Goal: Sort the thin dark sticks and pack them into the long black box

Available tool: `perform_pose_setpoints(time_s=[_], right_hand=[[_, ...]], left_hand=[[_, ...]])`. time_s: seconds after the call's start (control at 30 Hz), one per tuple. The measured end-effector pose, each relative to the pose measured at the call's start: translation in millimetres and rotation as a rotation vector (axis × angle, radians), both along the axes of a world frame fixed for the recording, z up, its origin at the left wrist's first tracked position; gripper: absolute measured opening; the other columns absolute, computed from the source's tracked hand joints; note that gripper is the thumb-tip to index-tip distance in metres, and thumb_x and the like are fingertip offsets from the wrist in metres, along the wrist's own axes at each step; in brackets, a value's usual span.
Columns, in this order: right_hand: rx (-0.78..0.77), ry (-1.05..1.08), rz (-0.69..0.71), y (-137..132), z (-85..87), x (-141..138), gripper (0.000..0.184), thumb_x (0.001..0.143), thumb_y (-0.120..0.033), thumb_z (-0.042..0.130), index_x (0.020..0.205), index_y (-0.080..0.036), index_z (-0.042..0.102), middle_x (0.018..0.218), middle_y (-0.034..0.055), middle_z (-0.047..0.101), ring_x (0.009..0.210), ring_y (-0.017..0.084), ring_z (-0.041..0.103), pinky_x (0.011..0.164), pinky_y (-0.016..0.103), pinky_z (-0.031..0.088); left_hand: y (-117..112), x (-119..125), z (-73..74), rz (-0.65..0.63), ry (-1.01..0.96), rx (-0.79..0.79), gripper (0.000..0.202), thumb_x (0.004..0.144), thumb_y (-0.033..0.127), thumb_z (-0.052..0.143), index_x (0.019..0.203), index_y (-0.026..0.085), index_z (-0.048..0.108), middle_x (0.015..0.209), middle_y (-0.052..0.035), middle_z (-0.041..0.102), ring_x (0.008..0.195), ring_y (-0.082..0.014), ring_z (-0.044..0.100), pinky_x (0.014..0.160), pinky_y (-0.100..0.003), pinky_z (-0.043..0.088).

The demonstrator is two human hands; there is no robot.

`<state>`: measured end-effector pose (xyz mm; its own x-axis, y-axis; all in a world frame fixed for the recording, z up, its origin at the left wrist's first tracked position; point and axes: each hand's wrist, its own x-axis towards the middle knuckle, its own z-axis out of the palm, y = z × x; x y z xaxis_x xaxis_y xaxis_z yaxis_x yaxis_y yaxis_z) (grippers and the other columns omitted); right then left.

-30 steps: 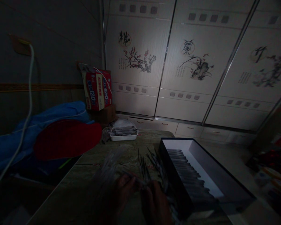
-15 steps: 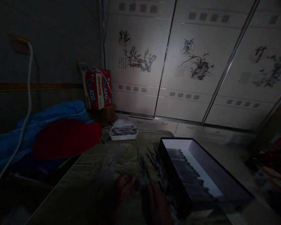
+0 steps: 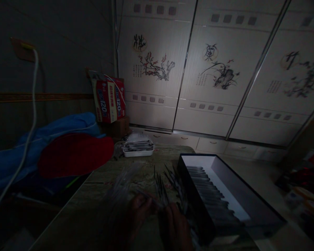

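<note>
In the dim lower middle of the head view, my left hand (image 3: 139,211) is closed in a pinch on a thin stick (image 3: 154,200) that slants across to my right hand. My right hand (image 3: 176,223) has its fingers curled at the stick's other end; what else they grip is hidden in shadow. Just beyond them lie several dark, slender pointed sticks (image 3: 161,184), with more dark sticks (image 3: 174,177) beside the box. A loose heap of clear thin tubes or sleeves (image 3: 121,183) spreads left of my hands on the table (image 3: 94,195).
An open dark box (image 3: 251,195) with a pale inside stands at right, holding a row of wrapped sticks (image 3: 209,191). A white tray (image 3: 138,153) of thin pieces sits at the table's far end. Red cloth (image 3: 75,155) and blue cloth (image 3: 65,123) lie left; a white cable (image 3: 32,104) hangs there.
Both hands stay nearly in place. The thin stick between them has shifted slightly to the right. The box, tray and heap of tubes have not moved.
</note>
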<state>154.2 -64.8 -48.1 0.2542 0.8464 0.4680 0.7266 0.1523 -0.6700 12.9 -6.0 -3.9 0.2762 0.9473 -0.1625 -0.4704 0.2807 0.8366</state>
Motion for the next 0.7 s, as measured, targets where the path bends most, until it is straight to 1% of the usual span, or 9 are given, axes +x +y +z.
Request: perform_pose_setpoints(time_s=[0.1, 0.13, 0.23, 0.33, 0.43, 0.5, 0.53, 0.6, 0.7], right_hand=[[0.02, 0.032, -0.035, 0.8, 0.0, -2.3, 0.045, 0.093, -0.053, 0.028, 0.101, -0.024, 0.061, 0.085, 0.0066, 0.07, 0.071, 0.017, 0.067, 0.057, 0.022, 0.046], [0.026, 0.036, -0.025, 0.8, 1.3, -2.9, 0.044, 0.093, -0.054, 0.029, 0.102, -0.024, 0.06, 0.086, 0.0066, 0.07, 0.071, 0.017, 0.067, 0.057, 0.022, 0.046], [-0.007, 0.068, 0.033, -0.5, 7.9, -3.7, 0.042, 0.093, -0.052, 0.028, 0.089, -0.025, 0.059, 0.071, 0.0031, 0.067, 0.061, 0.016, 0.064, 0.056, 0.022, 0.045], [-0.042, 0.109, 0.051, -3.4, 14.6, -4.8, 0.046, 0.094, -0.052, 0.025, 0.077, -0.025, 0.057, 0.061, 0.0004, 0.061, 0.053, 0.015, 0.06, 0.055, 0.022, 0.043], [-0.017, 0.133, -0.01, -6.2, 18.0, -7.7, 0.05, 0.093, -0.057, 0.023, 0.082, -0.025, 0.06, 0.072, 0.0036, 0.066, 0.066, 0.016, 0.064, 0.061, 0.022, 0.044], [0.005, 0.144, -0.057, -6.8, 19.2, -9.8, 0.048, 0.091, -0.059, 0.028, 0.089, -0.025, 0.061, 0.082, 0.0049, 0.068, 0.074, 0.017, 0.065, 0.065, 0.023, 0.045], [0.014, 0.149, -0.064, -6.6, 19.8, -10.5, 0.046, 0.09, -0.06, 0.031, 0.091, -0.025, 0.061, 0.083, 0.0046, 0.068, 0.074, 0.017, 0.064, 0.066, 0.023, 0.045], [0.024, 0.152, -0.04, -5.5, 21.4, -10.6, 0.044, 0.09, -0.059, 0.033, 0.087, -0.025, 0.06, 0.075, 0.0026, 0.066, 0.067, 0.016, 0.063, 0.062, 0.022, 0.045], [0.01, 0.121, 0.038, -3.6, 23.6, -7.7, 0.044, 0.093, -0.054, 0.029, 0.077, -0.024, 0.057, 0.063, -0.0003, 0.06, 0.056, 0.014, 0.059, 0.055, 0.021, 0.041]], left_hand=[[1.4, -0.3, -1.7, 0.028, 0.015, -0.006, 0.028, 0.057, 0.037, 0.079, 0.071, 0.018, 0.065, 0.065, 0.0, 0.07, 0.062, -0.0173, 0.064, 0.062, -0.029, 0.05], [1.9, -0.2, -2.2, 0.027, 0.021, -0.003, 0.028, 0.057, 0.038, 0.079, 0.071, 0.018, 0.065, 0.066, -0.0003, 0.07, 0.062, -0.0172, 0.064, 0.062, -0.03, 0.05], [2.3, 0.7, -3.1, 0.005, 0.041, 0.002, 0.028, 0.057, 0.038, 0.079, 0.071, 0.018, 0.064, 0.063, -0.0001, 0.069, 0.061, -0.0175, 0.064, 0.06, -0.03, 0.05], [1.7, 1.6, -2.1, 0.006, 0.051, 0.019, 0.028, 0.057, 0.038, 0.078, 0.07, 0.018, 0.064, 0.063, 0.0001, 0.07, 0.059, -0.0172, 0.064, 0.059, -0.029, 0.05], [0.7, 2.3, 1.4, 0.02, 0.057, 0.023, 0.026, 0.057, 0.038, 0.078, 0.068, 0.019, 0.064, 0.06, 0.0003, 0.069, 0.057, -0.0166, 0.064, 0.057, -0.028, 0.049], [0.3, 2.5, 4.0, 0.042, 0.062, 0.01, 0.026, 0.055, 0.037, 0.078, 0.066, 0.02, 0.063, 0.058, 0.001, 0.069, 0.056, -0.0164, 0.064, 0.056, -0.028, 0.049], [0.2, 2.5, 4.8, 0.053, 0.067, 0.002, 0.027, 0.054, 0.037, 0.079, 0.067, 0.02, 0.063, 0.058, 0.001, 0.069, 0.056, -0.0165, 0.064, 0.056, -0.028, 0.05], [0.7, 2.2, 4.2, 0.057, 0.071, 0.002, 0.028, 0.054, 0.039, 0.079, 0.068, 0.02, 0.063, 0.06, 0.0009, 0.07, 0.057, -0.0168, 0.065, 0.057, -0.028, 0.05], [3.3, 1.8, -2.8, 0.042, 0.077, 0.011, 0.031, 0.053, 0.041, 0.079, 0.068, 0.019, 0.062, 0.061, -0.0003, 0.07, 0.057, -0.0175, 0.065, 0.058, -0.029, 0.051]])
